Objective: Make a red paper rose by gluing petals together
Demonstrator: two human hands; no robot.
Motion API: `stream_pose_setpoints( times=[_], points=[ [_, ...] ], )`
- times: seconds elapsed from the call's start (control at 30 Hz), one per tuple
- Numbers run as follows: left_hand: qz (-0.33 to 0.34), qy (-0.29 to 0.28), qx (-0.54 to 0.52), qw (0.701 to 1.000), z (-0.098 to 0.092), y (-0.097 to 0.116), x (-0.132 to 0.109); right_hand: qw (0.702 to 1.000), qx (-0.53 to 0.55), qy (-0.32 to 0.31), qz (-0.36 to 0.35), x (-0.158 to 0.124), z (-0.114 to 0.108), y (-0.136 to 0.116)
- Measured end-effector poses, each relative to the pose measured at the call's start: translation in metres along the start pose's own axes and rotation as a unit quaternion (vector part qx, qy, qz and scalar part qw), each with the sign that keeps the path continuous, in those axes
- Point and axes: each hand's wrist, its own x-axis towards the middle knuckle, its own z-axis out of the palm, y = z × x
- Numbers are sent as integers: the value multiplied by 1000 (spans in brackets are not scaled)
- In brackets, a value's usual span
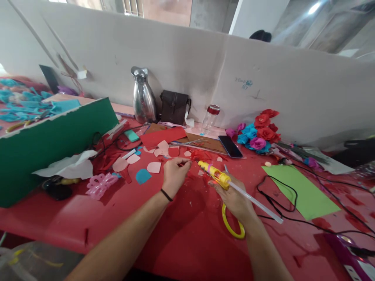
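Observation:
My right hand (234, 197) is closed around a yellow hot glue gun (215, 174), its nozzle pointing left towards my other hand. A long clear glue stick (254, 203) sticks out of the gun's back end. Below the same hand shows the yellow handle loop of scissors (225, 218); whether the hand holds them too, I cannot tell. My left hand (174, 175), a dark band on its wrist, is pinched shut close to the nozzle. What sits between its fingertips is too small to make out. Red paper scraps (202, 156) lie just beyond both hands.
Pink petal-shaped paper pieces (154, 167) and a blue one (143, 176) lie left of my hands. A green board (58, 144) stands at left. Behind are a metal jug (144, 97), glass jar (210, 119), phone (230, 146) and paper flowers (258, 134). Black cables (275, 203) cross the right side.

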Motion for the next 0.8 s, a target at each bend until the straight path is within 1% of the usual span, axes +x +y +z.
stream_pose_setpoints(
  times=[0.13,0.2,0.23,0.3,0.37,0.43,0.5,0.53,0.57,0.63,0.67,0.7,0.8],
  points=[
    [-54,10,-149,987,-2,4,2,996,-64,-66,6,1,-2,4],
    [-63,9,-202,977,-4,6,3,992,-88,-91,22,1,-1,7],
    [-63,-1,-220,974,-5,7,2,989,-98,-103,34,1,-1,8],
    [-63,-36,-243,967,-6,10,1,984,-108,-128,53,1,-2,11],
    [-66,-86,-255,961,-6,12,-1,983,-88,-149,55,1,-5,11],
    [-77,-152,-259,951,-6,15,-6,988,-14,-148,41,2,-11,10],
    [-93,-224,-256,936,-5,18,-11,984,115,-127,43,3,-17,7],
    [-103,-257,-255,926,-4,19,-14,971,196,-123,59,4,-18,5],
    [-114,-285,-255,917,-2,20,-17,947,283,-120,89,4,-18,3],
    [-132,-323,-257,901,0,22,-22,881,434,-119,145,5,-15,-2],
    [-139,-335,-260,895,1,22,-24,854,480,-116,163,5,-12,-4],
    [-143,-343,-264,890,2,23,-26,834,512,-107,174,5,-10,-5],
    [-145,-354,-272,883,4,23,-29,795,569,-79,198,6,-4,-4]
  ],
)
